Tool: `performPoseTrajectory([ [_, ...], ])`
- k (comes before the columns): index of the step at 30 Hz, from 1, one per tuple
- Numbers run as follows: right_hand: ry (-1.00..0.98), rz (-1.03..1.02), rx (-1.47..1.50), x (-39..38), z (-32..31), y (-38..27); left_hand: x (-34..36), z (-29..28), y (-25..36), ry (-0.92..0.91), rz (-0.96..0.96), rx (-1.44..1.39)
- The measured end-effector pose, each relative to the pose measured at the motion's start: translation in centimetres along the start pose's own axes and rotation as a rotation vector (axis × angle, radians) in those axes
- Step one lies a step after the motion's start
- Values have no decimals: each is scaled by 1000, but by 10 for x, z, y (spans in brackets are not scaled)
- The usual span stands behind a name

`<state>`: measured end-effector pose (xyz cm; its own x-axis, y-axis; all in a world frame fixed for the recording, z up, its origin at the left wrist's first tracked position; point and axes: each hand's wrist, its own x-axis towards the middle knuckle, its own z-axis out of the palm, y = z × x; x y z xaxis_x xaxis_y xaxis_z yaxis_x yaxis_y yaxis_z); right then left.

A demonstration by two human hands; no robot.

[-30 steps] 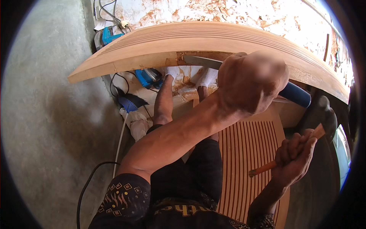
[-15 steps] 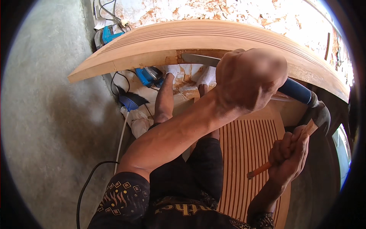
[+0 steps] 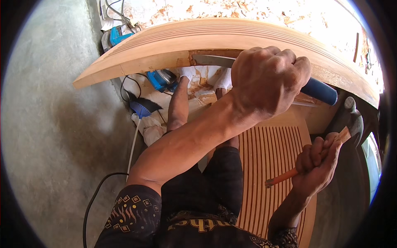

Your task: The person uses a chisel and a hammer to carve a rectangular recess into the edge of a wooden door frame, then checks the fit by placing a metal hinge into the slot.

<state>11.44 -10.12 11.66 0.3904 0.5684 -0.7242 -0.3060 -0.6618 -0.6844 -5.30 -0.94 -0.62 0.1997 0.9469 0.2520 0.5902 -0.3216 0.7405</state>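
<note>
My left hand [image 3: 271, 78] is wrapped round a chisel with a dark blue handle [image 3: 320, 91]. Its steel blade [image 3: 213, 60] lies along a reddish-brown recess [image 3: 192, 58] in the near edge of a grooved wooden panel [image 3: 153, 44]. At the lower right, my right hand [image 3: 316, 165] grips the wooden handle of a claw hammer [image 3: 355, 124], whose orange lower end [image 3: 281, 178] sticks out below the fist. The hammer's head stands just right of the chisel handle's butt, with a gap between them. My fingers hide the middle of the chisel.
A second slatted wooden panel [image 3: 271, 153] lies below, at my right. Blue power tools [image 3: 159, 80] [image 3: 118, 37] and a blue-headed brush [image 3: 140, 108] rest at the left. A black cable [image 3: 92, 200] curves over the concrete floor [image 3: 49, 136]. Wood shavings [image 3: 194, 8] litter the far floor.
The hammer has drawn back to the right, away from the chisel's butt, which it was touching or very near. My left hand and the chisel have barely shifted.
</note>
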Motion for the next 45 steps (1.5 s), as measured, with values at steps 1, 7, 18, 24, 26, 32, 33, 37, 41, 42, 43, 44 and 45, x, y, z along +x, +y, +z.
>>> performPoseTrajectory([
  [1, 16, -2, 33, 0, 3, 0, 0, -1, 1, -16, -13, 9],
  [7, -15, 15, -51, -2, 7, 1, -1, -1, -1, -39, -15, 23],
  [18, 72, -44, 68, 3, -8, 2, -4, -3, 19, -173, 6, 27],
  [24, 82, -53, 75, 1, -9, -2, -20, 16, 15, 7, 122, -23],
  [26, 72, -60, 90, -1, -10, -3, -19, 13, 16, 2, 136, -36],
  [32, 45, -86, 141, -5, -16, -5, -14, 7, 19, 24, 121, -49],
  [33, 49, -86, 146, -5, -15, -5, -13, 8, 18, 28, 123, -45],
  [37, 56, -112, 136, -9, -16, -8, -13, 10, 19, 37, 105, -41],
  [41, -37, -97, 89, -14, -24, -2, -11, 9, 15, 11, 117, -56],
  [42, -103, -62, 44, -14, -30, -1, -10, 8, 15, 6, 112, -58],
  [43, -169, -27, -2, -14, -33, 0, -10, 8, 15, 0, 107, -62],
  [44, -116, -32, 43, -14, -31, 0, -10, 8, 15, -2, 106, -57],
  [45, -63, -36, 88, -13, -27, -1, -9, 8, 15, -5, 105, -51],
])
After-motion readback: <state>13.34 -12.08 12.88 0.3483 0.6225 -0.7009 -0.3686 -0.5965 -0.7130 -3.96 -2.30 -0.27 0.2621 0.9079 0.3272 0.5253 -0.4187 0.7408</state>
